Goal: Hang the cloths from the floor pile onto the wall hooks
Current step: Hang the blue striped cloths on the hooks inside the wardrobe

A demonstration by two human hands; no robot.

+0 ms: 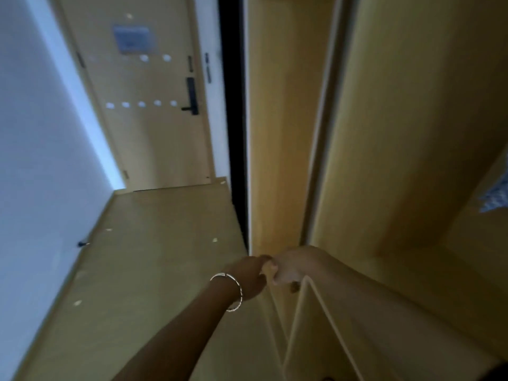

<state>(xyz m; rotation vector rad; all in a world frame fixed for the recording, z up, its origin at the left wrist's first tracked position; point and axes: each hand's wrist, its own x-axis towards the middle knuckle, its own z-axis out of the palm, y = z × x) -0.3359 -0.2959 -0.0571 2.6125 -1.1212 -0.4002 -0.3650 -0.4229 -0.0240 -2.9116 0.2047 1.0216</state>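
A blurred, tilted view down a dim corridor is shown. Low in the centre, two bare hands are brought together in front of a tall wooden panel (286, 133).

The left hand (248, 274), with a thin bracelet (240, 291) worn at the wrist, is reached in from below. The right hand (287, 268) is met from the other side, so that the two touch.

A pale yellowish cloth (308, 334) is held up off the floor. It is gripped at its top by the right hand and hangs down in loose folds beside the right forearm. The fingers (268, 266) of both hands are curled and appear to be clamped on the same top edge, though the blur makes the left hand's hold less certain. The two-handed grip is probably used to gather one corner or edge, so that it can be slipped over a hook.

No wall hook can be made out with certainty. A small dark fitting (82, 244) is seen low on the white wall (35, 160) at the left, but what it is cannot be told.

A closed door (154, 127) stands at the corridor's far end, beyond the bare pale floor (154, 257). At the right edge a patch of patterned fabric (494, 195) is glimpsed, too blurred to identify; it may belong to the pile.

The hanging step seems to be in preparation, not yet completed.
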